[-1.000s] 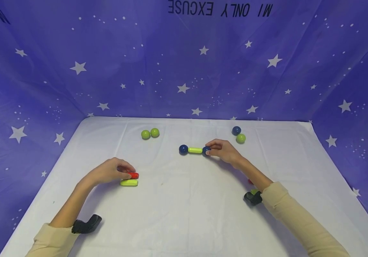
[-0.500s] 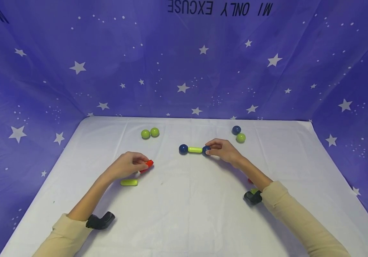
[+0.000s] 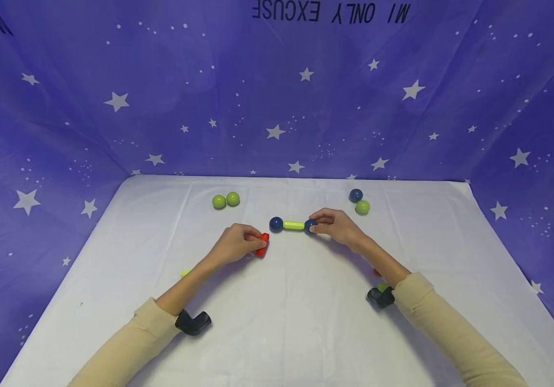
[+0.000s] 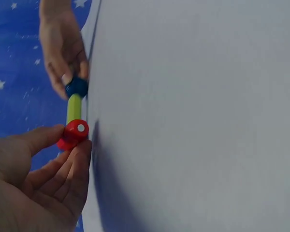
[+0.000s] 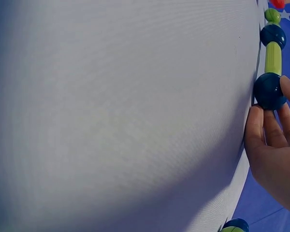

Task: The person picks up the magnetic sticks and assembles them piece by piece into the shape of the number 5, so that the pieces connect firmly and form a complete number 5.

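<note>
Pinching a glossy red plastic-looking rod (image 3: 263, 249) near a shiny navy ball (image 3: 276, 224), the left hand (image 3: 237, 243)! The right hand (image 3: 337, 228) grips the matching navy ball (image 3: 308, 226) across a lime-green faceted bar (image 3: 293, 226). Joining step, seemingly; next calls for careful aligning.

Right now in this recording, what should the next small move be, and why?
Probably the left grip should bring the red rod against the blue ball at the left end of the lime rod: the head view shows it pinched close to that ball but apart, while the right grip holds the blue ball at the right end.
</note>
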Motion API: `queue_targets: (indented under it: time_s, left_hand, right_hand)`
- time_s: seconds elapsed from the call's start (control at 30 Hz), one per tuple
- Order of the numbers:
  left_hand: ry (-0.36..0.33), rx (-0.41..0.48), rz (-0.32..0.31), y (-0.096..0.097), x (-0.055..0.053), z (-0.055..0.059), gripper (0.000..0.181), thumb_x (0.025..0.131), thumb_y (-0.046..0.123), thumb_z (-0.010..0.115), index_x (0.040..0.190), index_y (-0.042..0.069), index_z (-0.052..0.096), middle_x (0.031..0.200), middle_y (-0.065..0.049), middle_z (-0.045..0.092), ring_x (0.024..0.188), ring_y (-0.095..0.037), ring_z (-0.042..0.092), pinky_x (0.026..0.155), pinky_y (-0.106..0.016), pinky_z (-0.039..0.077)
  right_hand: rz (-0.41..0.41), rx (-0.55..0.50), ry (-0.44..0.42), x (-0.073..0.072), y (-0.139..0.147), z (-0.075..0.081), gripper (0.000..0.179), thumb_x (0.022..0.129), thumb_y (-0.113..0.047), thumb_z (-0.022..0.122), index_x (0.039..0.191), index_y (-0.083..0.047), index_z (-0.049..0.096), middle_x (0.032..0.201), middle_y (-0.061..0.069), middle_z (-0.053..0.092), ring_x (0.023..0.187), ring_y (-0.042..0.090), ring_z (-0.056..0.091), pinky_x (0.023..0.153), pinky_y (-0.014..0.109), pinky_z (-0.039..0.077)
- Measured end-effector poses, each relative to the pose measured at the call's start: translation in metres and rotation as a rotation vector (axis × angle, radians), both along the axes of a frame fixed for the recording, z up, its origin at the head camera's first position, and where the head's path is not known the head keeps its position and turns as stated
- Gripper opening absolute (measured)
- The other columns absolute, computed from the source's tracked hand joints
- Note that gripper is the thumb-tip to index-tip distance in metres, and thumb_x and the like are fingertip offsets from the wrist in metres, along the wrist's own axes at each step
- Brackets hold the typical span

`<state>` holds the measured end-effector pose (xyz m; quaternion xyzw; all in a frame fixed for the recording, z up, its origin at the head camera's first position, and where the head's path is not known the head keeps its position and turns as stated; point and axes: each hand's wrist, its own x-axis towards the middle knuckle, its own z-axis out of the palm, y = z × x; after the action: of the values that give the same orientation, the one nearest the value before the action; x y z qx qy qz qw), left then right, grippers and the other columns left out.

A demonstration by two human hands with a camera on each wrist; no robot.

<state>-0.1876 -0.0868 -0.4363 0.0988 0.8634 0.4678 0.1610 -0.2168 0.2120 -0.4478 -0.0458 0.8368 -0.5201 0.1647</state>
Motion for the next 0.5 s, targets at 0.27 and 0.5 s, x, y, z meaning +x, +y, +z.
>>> queue_targets:
  time_s: [0.27,0.5]
  left_hand:
    - [0.052,-0.035,0.074,0.023,-0.002,-0.008,0.023,0.086,0.017,0.079,0.101,0.001,0.074,0.077,0.0,0.073,0.068,-0.011,0.064,0.061,-0.024,0.047]
    - [0.078,-0.058,0.093,0.03,-0.002,-0.007,0.022,0.086,0.02,0.079,0.098,0.001,0.075,0.075,0.001,0.072,0.07,-0.012,0.065,0.069,-0.028,0.048]
  right_hand:
    - [0.012,-0.029,0.005,0.001,0.001,0.0,0.035,0.093,-0.015,0.072,0.125,-0.002,0.064,0.116,0.013,0.069,0.108,0.024,0.062,0.099,0.042,0.043]
    - [0.012,-0.016,0.005,0.001,0.0,0.003,0.034,0.093,-0.015,0.072,0.125,-0.003,0.065,0.116,0.013,0.069,0.108,0.025,0.062,0.099,0.042,0.043]
